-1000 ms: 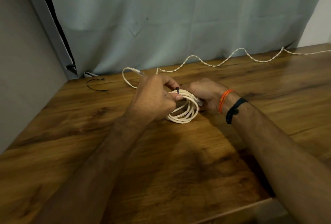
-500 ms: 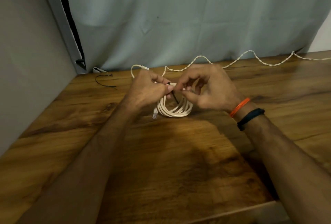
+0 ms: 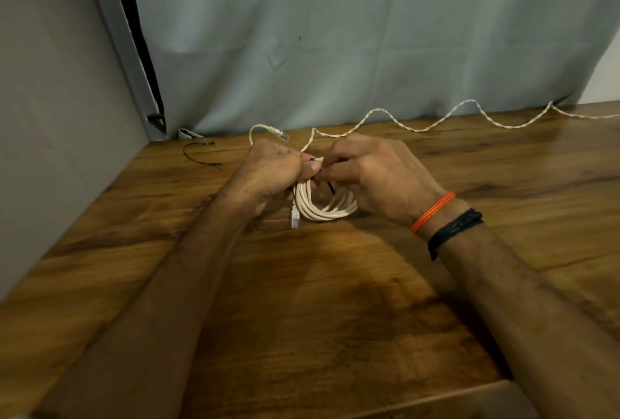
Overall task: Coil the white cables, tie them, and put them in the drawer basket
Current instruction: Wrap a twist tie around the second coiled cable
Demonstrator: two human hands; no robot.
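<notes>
A coiled white cable (image 3: 327, 209) stands on edge on the wooden table, its lower loops touching the wood. My left hand (image 3: 268, 172) grips the top left of the coil. My right hand (image 3: 372, 172) pinches the top of the coil together with a thin black tie (image 3: 330, 186) that hangs inside the loop. One clear plug (image 3: 294, 215) dangles at the coil's lower left; the other plug (image 3: 280, 133) sticks up behind my left hand. A second, twisted white cable (image 3: 436, 121) lies stretched along the back of the table.
A loose black tie (image 3: 198, 157) lies at the back left near the wall corner. A grey curtain (image 3: 335, 49) hangs behind the table. The wooden table (image 3: 302, 318) stretches toward me, its front edge at the lower right.
The coil has been lifted from lying flat to standing on edge. My right hand came from behind the coil to its top, where both hands now pinch the black tie.
</notes>
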